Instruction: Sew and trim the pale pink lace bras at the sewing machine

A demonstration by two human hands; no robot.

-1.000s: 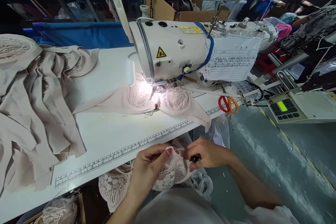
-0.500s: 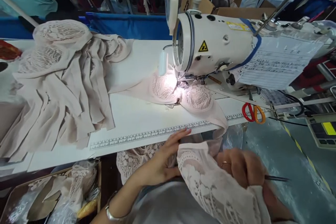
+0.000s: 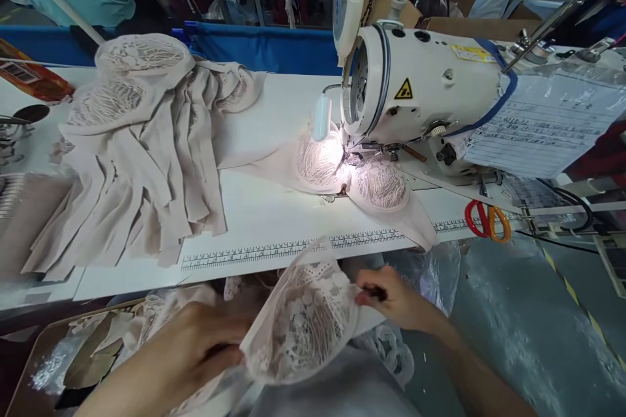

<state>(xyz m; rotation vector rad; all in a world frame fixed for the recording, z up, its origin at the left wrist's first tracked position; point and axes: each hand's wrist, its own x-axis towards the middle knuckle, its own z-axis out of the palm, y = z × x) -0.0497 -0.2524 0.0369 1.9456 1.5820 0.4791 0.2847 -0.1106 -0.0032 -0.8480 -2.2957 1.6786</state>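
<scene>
Below the table's front edge I hold a pale lace bra cup (image 3: 299, 320) between both hands. My left hand (image 3: 188, 352) is closed on the cup's left side. My right hand (image 3: 394, 300) pinches its right edge and also grips a small dark tool, likely thread snips. A second lace bra piece (image 3: 362, 182) lies under the needle of the white sewing machine (image 3: 425, 88), lit by the machine lamp.
A heap of beige bra pieces (image 3: 132, 150) covers the left of the white table (image 3: 264, 208), which has a printed ruler along its front. Red and orange scissors (image 3: 486, 220) lie at the right. A box with lace pieces (image 3: 92, 358) sits below left.
The view has swung slightly left. My left hand dropped from the table edge and closed on the cup's left side; my right hand moved back to pinch the cup's right edge.
</scene>
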